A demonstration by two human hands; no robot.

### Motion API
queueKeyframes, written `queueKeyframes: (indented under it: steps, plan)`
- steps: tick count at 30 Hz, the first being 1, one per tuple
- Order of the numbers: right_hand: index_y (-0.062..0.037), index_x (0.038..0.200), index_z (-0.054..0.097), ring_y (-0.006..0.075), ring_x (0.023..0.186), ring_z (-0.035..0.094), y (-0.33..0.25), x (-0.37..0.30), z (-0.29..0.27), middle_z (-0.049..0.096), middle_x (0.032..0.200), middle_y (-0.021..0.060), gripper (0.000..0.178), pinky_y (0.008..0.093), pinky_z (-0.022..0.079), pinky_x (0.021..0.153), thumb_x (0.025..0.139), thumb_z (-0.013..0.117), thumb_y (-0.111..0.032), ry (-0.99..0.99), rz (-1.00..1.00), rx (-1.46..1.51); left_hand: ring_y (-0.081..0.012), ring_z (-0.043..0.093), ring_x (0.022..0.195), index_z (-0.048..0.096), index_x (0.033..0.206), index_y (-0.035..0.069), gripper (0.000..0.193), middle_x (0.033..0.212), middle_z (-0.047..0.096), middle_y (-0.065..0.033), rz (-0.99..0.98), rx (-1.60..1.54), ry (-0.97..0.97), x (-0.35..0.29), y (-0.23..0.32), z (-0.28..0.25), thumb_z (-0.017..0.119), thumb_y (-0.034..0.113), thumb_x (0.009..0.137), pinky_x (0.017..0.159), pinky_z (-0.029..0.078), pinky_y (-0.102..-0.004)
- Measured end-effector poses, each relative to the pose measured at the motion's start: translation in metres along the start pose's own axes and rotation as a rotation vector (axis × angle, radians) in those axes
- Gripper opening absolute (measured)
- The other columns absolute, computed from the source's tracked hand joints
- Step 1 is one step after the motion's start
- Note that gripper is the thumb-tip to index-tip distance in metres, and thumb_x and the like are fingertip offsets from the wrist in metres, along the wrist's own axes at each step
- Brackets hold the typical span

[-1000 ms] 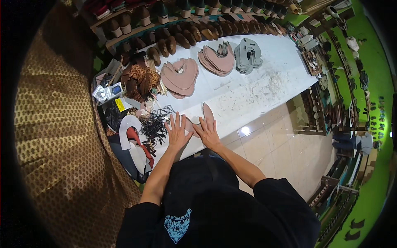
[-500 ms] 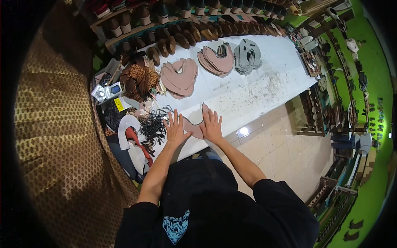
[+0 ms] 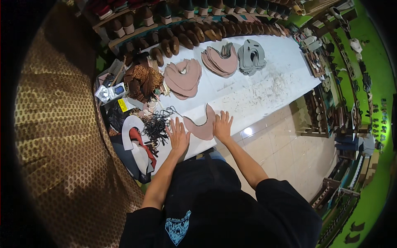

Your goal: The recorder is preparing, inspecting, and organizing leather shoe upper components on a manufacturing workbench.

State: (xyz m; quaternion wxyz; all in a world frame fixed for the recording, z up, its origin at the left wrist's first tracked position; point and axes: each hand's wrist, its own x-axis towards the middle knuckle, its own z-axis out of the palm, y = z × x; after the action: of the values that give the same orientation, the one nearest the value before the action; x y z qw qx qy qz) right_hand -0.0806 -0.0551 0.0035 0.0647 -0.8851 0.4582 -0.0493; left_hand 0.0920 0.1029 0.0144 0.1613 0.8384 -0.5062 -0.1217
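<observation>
A curved pink shoe-upper piece (image 3: 201,128), with a dark line along its inner curve, lies flat near the table's front edge. To its left, my left hand (image 3: 178,137) rests on the white tabletop, fingers spread. My right hand (image 3: 222,126) lies at the piece's right edge with its fingers stretched out; whether the fingertips touch it I cannot tell. Neither hand grips anything. Farther back are two stacks of similar pink pieces, one on the left (image 3: 182,79) and one in the middle (image 3: 220,61), beside a stack of grey pieces (image 3: 251,58).
A tangle of black cords (image 3: 158,126) lies just left of my left hand, by white and red scraps (image 3: 133,131). Leopard-print material (image 3: 144,78) is heaped behind. Brown shoe lasts (image 3: 188,40) line the table's back edge. Tiled floor (image 3: 269,144) shows at the right.
My hands have moved apart, off the pink piece to its two sides, so more of it shows. The whole view has shifted slightly.
</observation>
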Motion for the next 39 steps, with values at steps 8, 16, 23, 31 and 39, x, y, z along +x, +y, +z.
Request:
queueKeyframes:
  steps: [8, 16, 23, 31, 39]
  plan:
    - [-0.0053, 0.099, 0.072, 0.0387, 0.135, 0.04, 0.002, 0.005, -0.003, 0.051, 0.135, 0.0145, 0.019, 0.0663, 0.028, 0.111, 0.091, 0.064, -0.021, 0.033, 0.019, 0.143, -0.0433, 0.03, 0.142, 0.068, 0.102, 0.001, 0.025, 0.143, 0.045, -0.0178, -0.099, -0.108, 0.161, 0.012, 0.014, 0.017, 0.066, 0.02, 0.087, 0.113, 0.019, -0.0675]
    - [-0.0069, 0.093, 0.07, 0.0427, 0.137, 0.037, 0.02, 0.018, -0.027, 0.05, 0.137, 0.0169, 0.011, 0.068, 0.025, 0.111, 0.089, 0.065, -0.015, 0.152, -0.083, 0.257, -0.0405, 0.032, 0.142, 0.068, 0.088, 0.009, 0.009, 0.141, 0.048, -0.0134, -0.241, -0.225, 0.256, 0.029, 0.027, 0.006, 0.07, 0.017, 0.084, 0.112, 0.019, -0.0668]
    - [-0.0076, 0.093, 0.069, 0.0421, 0.142, 0.034, 0.064, 0.049, -0.071, 0.047, 0.142, 0.0165, 0.007, 0.0705, 0.022, 0.112, 0.087, 0.066, -0.012, 0.255, -0.142, 0.37, -0.0445, 0.03, 0.143, 0.068, 0.084, 0.011, 0.006, 0.145, 0.046, -0.0156, -0.242, -0.283, 0.361, 0.07, 0.074, -0.006, 0.071, 0.016, 0.082, 0.112, 0.012, -0.0719]
    - [-0.009, 0.093, 0.07, 0.0417, 0.14, 0.035, 0.146, 0.126, -0.105, 0.049, 0.138, 0.0147, 0.008, 0.069, 0.02, 0.113, 0.087, 0.068, -0.014, 0.286, -0.18, 0.419, -0.0418, 0.033, 0.141, 0.068, 0.083, 0.014, 0.005, 0.141, 0.049, -0.0136, -0.257, -0.337, 0.396, 0.163, 0.159, -0.005, 0.069, 0.016, 0.079, 0.113, 0.013, -0.0691]
    - [-0.011, 0.099, 0.073, 0.0419, 0.135, 0.039, 0.174, 0.271, -0.12, 0.053, 0.135, 0.0137, 0.014, 0.0651, 0.021, 0.114, 0.087, 0.068, -0.015, 0.38, -0.239, 0.449, -0.0386, 0.038, 0.138, 0.073, 0.094, 0.013, 0.014, 0.138, 0.055, -0.0122, -0.251, -0.272, 0.5, 0.303, 0.179, -0.028, 0.069, 0.02, 0.084, 0.114, 0.018, -0.0609]
